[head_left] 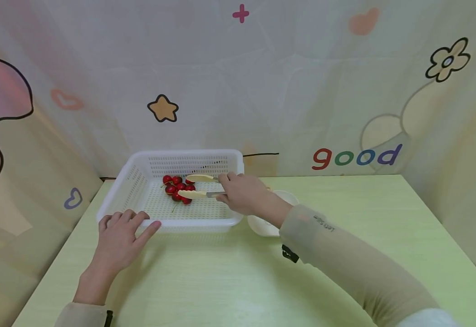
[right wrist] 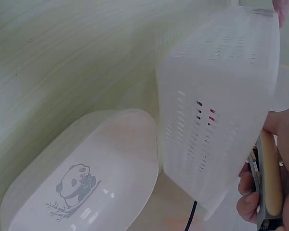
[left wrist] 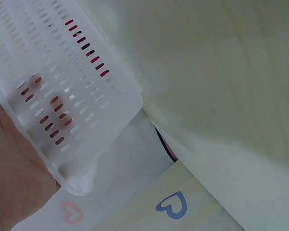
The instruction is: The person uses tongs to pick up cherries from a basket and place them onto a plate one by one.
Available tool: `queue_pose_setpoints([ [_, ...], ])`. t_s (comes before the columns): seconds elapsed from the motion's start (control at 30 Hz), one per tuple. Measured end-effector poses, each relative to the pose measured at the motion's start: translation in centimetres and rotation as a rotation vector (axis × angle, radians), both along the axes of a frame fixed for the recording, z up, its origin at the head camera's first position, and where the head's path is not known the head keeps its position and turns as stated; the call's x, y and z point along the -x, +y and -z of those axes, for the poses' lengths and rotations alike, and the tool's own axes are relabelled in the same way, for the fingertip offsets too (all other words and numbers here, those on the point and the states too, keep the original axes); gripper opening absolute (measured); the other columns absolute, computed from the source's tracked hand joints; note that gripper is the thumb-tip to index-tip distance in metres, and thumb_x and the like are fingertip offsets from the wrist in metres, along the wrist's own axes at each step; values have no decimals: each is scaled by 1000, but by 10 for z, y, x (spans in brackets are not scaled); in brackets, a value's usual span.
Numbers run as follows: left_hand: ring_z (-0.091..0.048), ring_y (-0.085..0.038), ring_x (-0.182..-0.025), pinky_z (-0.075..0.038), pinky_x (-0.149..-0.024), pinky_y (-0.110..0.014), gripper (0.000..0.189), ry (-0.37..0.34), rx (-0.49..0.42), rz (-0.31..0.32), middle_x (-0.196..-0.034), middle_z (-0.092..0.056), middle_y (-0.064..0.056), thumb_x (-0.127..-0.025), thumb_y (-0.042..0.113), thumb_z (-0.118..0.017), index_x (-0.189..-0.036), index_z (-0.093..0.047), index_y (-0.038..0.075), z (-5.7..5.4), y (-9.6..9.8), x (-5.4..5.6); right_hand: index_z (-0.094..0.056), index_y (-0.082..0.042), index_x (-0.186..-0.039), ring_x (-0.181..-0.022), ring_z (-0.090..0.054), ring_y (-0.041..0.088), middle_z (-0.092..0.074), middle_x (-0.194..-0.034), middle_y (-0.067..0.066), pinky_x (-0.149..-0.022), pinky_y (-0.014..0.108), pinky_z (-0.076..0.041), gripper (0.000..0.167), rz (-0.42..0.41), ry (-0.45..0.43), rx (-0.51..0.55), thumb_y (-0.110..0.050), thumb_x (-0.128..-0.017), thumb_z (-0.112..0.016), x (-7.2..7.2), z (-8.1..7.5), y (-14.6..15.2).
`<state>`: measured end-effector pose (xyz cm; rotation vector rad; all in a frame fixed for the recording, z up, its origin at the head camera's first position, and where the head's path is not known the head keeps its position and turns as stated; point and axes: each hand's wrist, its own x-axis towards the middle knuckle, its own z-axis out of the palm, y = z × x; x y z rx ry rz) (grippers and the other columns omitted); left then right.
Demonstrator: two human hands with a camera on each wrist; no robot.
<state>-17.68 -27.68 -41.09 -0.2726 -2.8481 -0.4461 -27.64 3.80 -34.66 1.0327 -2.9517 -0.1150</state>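
A white perforated plastic basket (head_left: 205, 223) sits on the table with several red cherries (head_left: 170, 189) clustered on its floor. My left hand (head_left: 120, 236) grips the basket's near left corner, fingers hooked over the rim and showing through the slots in the left wrist view. With my right hand (head_left: 243, 193) I hold food tongs (head_left: 198, 195) with pale yellow tips, reaching in over the basket's right side. The tong arms are spread apart, their tips over the right part of the cherries. In the right wrist view the tongs' yellow handle (right wrist: 270, 178) lies inside my curled fingers.
A white bowl (head_left: 264, 228) with a panda print stands just right of the basket, partly hidden under my right forearm. The pale green table (head_left: 352, 204) ends at a printed curtain (head_left: 221, 81) behind and at the sides.
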Motion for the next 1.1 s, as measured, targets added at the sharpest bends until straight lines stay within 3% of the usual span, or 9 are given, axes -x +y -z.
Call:
queue_pose_setpoints([
  [0.43,-48,-44,-111,-20,-100,-70,53,6,1,-1,-110,-61,-15,-103,59,-50,-117,-68,11,0,0,0,-54,-14,-142,-93,-60,19,-65,-117,1,-67,33,-54,51,55,-14,-116,-50,-105,-54,-2,1,-29],
  [0.7,-48,-44,-111,-20,-99,-71,53,-10,4,3,-111,-61,-16,-103,58,-50,-119,-68,11,-1,2,0,-56,-12,-140,-94,-61,20,-64,-114,3,-75,35,-56,51,48,6,-178,-50,-106,-52,-1,5,-38],
  [1.1,-48,-44,-112,-20,-99,-70,52,-16,10,-1,-112,-61,-15,-103,59,-50,-119,-67,12,-1,1,-1,-60,-13,-133,-89,-62,20,-66,-109,2,-71,37,-57,43,34,55,-230,-46,-106,-53,1,14,-41],
])
